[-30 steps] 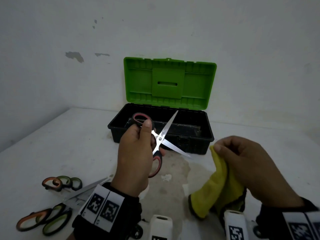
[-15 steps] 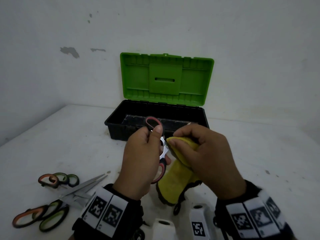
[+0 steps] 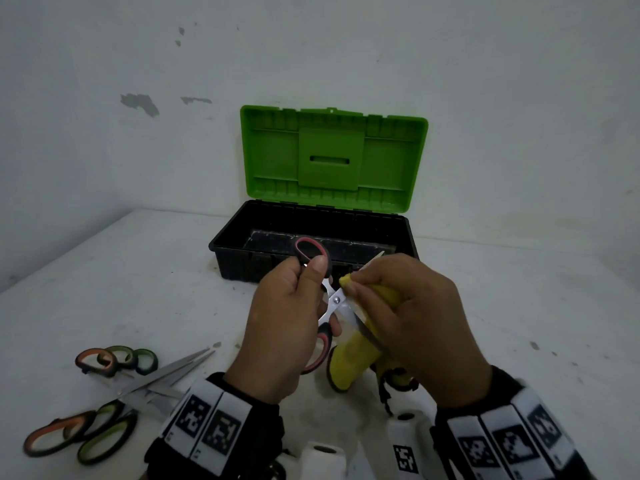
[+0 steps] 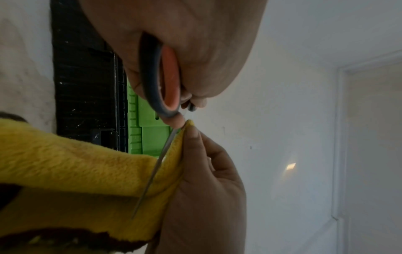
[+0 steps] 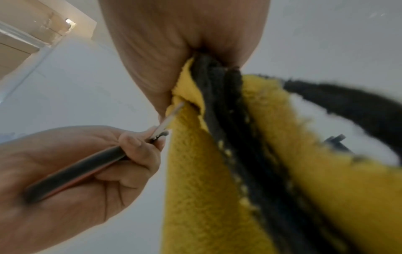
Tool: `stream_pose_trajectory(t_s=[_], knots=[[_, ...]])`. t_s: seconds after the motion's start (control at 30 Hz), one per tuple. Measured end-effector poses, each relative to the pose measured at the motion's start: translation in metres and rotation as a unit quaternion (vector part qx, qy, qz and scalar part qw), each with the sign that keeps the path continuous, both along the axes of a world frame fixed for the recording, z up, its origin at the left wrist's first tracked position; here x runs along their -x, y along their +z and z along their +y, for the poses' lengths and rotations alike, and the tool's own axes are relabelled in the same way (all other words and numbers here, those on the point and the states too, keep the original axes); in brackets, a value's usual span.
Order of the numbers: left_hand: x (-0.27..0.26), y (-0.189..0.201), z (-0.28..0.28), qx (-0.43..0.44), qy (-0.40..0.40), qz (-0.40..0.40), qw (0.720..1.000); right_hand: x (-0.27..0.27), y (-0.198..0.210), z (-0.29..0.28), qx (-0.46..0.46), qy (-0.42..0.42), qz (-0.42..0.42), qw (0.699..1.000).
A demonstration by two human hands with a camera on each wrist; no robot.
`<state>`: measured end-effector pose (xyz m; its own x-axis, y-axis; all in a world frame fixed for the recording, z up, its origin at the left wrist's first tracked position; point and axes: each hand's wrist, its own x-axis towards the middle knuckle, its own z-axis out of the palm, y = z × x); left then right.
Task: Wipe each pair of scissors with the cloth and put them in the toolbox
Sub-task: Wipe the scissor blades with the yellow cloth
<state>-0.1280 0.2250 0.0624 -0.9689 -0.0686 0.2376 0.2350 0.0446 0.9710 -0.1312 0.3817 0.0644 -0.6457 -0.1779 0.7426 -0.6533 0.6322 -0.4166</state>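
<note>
Red-handled scissors (image 3: 323,308) in left hand's (image 3: 280,327) grip, blades splayed rightward, upper one pinched in right hand's (image 3: 412,317) cloth (image 3: 349,368).

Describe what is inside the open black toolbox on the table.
Inside the toolbox only bare, scuffed dark floor shows; no scissors are visible there. The left hand with the red-handled scissors and the right hand cover the front part.

Both hands are raised close together in front of the person. The left hand (image 3: 282,327) curls its fingers round the scissors (image 3: 325,303), thumb up, while the right hand (image 3: 412,317) pinches the cloth (image 3: 349,365) between fingertips and thumb.
</note>
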Motion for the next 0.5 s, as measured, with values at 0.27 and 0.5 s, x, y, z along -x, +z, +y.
stream_pose_trajectory(t_s=[0.27,0.5], knots=[[-0.002,0.006,-0.001,-0.001,-0.004,-0.006,1.000,-0.008,0.002,-0.006,0.013,0.006,-0.014,1.000],[-0.005,0.009,-0.001,-0.009,-0.005,-0.010,1.000,-0.009,0.000,-0.010,0.042,-0.017,-0.029,0.999]])
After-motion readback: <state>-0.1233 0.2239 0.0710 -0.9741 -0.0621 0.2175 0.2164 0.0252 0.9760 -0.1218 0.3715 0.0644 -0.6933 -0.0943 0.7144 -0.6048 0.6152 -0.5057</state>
